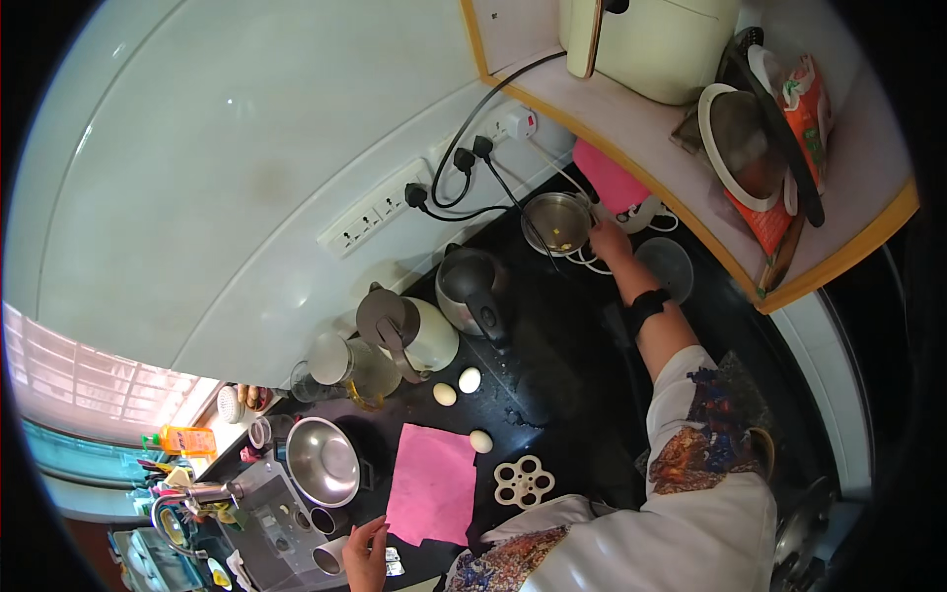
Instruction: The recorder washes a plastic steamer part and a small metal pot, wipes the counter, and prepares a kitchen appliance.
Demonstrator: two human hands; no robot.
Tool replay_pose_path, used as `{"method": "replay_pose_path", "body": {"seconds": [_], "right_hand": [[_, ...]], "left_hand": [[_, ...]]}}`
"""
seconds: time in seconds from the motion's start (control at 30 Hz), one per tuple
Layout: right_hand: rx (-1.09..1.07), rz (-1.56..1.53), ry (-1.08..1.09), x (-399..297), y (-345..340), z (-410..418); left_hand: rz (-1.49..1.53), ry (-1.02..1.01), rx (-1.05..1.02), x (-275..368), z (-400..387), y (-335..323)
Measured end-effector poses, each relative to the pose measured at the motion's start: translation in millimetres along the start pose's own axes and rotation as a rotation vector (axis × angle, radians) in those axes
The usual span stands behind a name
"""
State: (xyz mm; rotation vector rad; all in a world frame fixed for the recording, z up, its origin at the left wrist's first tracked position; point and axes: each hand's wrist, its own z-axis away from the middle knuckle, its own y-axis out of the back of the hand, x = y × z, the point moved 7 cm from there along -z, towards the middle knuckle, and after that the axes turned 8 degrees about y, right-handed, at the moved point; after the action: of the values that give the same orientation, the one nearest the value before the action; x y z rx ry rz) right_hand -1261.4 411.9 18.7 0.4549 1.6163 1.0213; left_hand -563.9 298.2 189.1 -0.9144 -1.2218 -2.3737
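My right hand [611, 241] reaches across the counter to the right edge of a round metal bowl [556, 222] with some water and small bits in it. Its fingers are curled and partly hidden, so a grip cannot be made out. My left hand [365, 551] is at the bottom, its fingertips by the lower left corner of a pink cloth [433, 485] lying flat. Whether it pinches the cloth is unclear. One egg [481, 442] lies at the cloth's right edge, and two eggs [469, 380] [445, 394] lie beyond it. A flower-shaped egg rack [524, 482] is right of the cloth.
An electric kettle [470, 292], a cream jug [429, 337] and a glass pitcher [362, 370] line the wall. Power cords hang from sockets [377, 207]. A clear cup [666, 268] stands beside my right forearm, under a wooden-edged shelf [651, 177]. A steel pan [323, 460] sits by the sink [270, 510].
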Motion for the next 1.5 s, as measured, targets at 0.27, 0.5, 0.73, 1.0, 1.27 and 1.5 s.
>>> {"method": "replay_pose_path", "body": {"seconds": [0.27,0.5,0.73,1.0,1.27,1.5], "right_hand": [[-0.165,-0.83,-0.338,29.8,-68.4,25.0],[-0.141,-0.865,-0.291,25.2,-76.7,17.4],[-0.129,-0.256,0.0,65.8,-59.8,-18.3],[-0.387,-0.431,-0.129,34.4,-51.2,-4.0],[0.126,0.279,0.475,-157.2,73.3,23.4],[0.422,0.208,0.596,-239.7,103.9,-28.2]], "left_hand": [[-0.085,0.03,-0.06,-8.9,-18.5,-15.3],[-0.031,0.013,-0.072,-36.5,-25.1,-27.5],[-0.179,0.053,-0.099,-7.8,-21.9,-30.5],[-0.156,-0.033,-0.084,-12.5,-22.5,-35.5],[-0.205,-0.112,-0.035,-4.4,-17.1,-32.8],[-0.214,-0.018,-0.118,-6.4,-16.2,-40.0]]}}
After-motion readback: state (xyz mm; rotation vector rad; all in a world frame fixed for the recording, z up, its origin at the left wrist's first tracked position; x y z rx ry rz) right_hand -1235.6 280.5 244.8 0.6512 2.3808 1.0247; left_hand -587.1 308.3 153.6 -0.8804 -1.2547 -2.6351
